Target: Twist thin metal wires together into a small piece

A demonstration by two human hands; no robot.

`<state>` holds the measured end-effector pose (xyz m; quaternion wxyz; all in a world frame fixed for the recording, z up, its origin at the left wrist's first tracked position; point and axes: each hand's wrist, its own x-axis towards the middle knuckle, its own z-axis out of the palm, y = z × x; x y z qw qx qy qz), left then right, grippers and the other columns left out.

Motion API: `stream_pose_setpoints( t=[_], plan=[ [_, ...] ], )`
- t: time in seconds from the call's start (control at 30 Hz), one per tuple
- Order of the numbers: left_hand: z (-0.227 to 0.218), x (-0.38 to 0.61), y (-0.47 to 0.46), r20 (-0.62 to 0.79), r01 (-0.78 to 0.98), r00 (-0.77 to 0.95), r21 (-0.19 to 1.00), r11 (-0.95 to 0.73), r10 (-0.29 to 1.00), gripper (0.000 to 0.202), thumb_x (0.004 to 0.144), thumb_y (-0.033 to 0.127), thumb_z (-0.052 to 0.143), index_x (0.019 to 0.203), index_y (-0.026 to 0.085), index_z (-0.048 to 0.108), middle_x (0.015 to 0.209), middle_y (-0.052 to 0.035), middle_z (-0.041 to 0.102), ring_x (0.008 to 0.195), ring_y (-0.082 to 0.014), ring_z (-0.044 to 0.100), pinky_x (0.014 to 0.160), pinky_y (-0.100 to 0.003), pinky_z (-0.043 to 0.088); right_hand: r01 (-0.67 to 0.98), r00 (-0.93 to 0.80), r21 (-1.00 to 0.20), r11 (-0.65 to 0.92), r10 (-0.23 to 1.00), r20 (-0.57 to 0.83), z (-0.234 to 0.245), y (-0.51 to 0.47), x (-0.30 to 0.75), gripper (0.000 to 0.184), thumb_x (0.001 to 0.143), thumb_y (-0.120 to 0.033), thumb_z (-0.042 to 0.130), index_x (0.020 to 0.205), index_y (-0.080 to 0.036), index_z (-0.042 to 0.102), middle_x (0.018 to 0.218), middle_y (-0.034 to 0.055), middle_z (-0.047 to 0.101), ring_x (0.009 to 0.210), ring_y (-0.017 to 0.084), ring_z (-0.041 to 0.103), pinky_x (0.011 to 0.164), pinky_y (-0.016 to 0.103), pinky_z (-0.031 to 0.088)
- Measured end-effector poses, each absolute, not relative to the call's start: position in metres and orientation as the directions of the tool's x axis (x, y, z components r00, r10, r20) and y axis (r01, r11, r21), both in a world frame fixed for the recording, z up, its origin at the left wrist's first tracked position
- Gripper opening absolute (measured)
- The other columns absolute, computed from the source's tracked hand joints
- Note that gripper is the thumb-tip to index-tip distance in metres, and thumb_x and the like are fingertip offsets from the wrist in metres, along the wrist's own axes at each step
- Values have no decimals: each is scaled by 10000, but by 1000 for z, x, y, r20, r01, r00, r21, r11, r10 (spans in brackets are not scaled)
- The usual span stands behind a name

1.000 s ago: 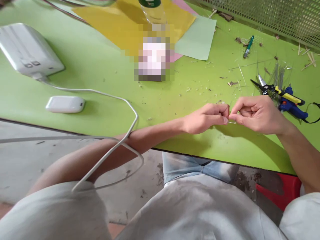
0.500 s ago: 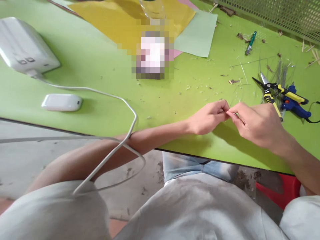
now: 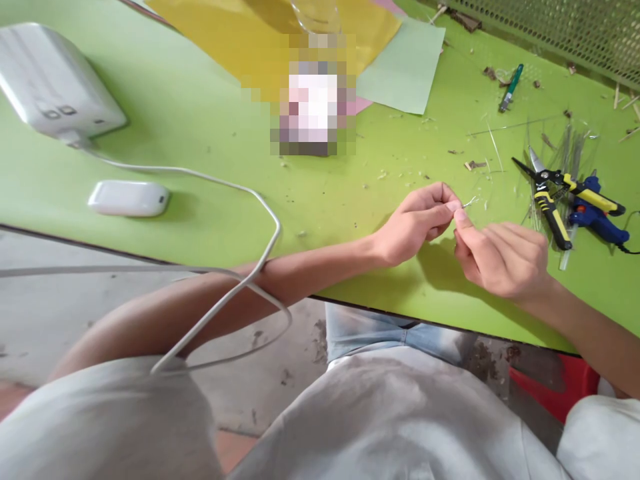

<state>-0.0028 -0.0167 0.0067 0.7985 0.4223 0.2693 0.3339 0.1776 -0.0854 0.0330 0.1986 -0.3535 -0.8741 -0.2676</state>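
Note:
My left hand [image 3: 419, 223] pinches a thin, pale twisted wire [image 3: 470, 202] between thumb and forefinger; its frayed ends stick out past the fingertips. Close against it, my right hand [image 3: 503, 257] has its fingers curled and its thumb tip touching the left fingertips. Whatever lies between the right thumb and fingers is hidden. Both hands are just above the green table [image 3: 225, 220], near its front edge. Right of them lie yellow-and-black cutting pliers [image 3: 550, 193], spread open, and a blue glue gun [image 3: 597, 217].
Clear thin strips [image 3: 567, 157] lie under the pliers. A green-handled cutter [image 3: 511, 88] lies farther back. White power bank [image 3: 60, 87], white case [image 3: 129, 199] and coloured paper [image 3: 405, 63] are on the table. A white cable [image 3: 273, 233] crosses my left forearm. A perforated green panel [image 3: 555, 40] borders the back right.
My right hand has turned, its thumb now pointing up toward the left fingertips. The wire's frayed ends have come into sight. The view has shifted slightly.

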Motion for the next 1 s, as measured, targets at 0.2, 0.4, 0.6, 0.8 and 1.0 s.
stream_pose_setpoints(
  t=[0.2,0.4,0.6,0.8,1.0],
  plan=[
    [9,-5,-15,-182,-310,644,826,471,743,304,932,277,774,806,171,519,651,62,418,515,-33,292,497,-163,235,658,-725,296,693,476,498,40,-80,188,390,1019,-84,645,1408,-94,671,605,-43,586,546,141,478,548,338,344],
    [7,-7,-12,-125,-303,674,852,426,728,339,878,338,804,807,189,507,653,68,389,514,-38,253,491,-191,204,691,-714,181,700,623,318,53,-78,194,315,1073,-115,545,1276,-180,776,575,-19,607,516,149,480,506,364,317],
    [7,-6,-8,-30,-290,697,902,319,717,388,872,441,816,830,201,515,664,70,389,529,-56,278,509,-229,219,708,-642,58,704,608,466,47,-74,198,205,1064,-215,638,1167,-242,812,603,-20,671,525,144,539,557,338,372],
    [2,-8,-5,150,-178,575,982,-55,804,299,933,395,772,1110,209,619,782,30,532,649,-117,477,625,-282,404,738,-423,-98,667,571,703,36,-62,203,222,1022,-139,660,1178,-245,778,652,-15,689,551,159,576,589,322,429],
    [0,-17,-2,314,-105,612,942,-318,726,414,933,434,764,1243,175,673,977,-57,730,853,-171,664,757,-306,512,792,-386,-101,602,622,681,39,-53,210,142,1048,-186,663,1120,-254,766,952,70,796,868,237,735,781,363,539]
  ],
)
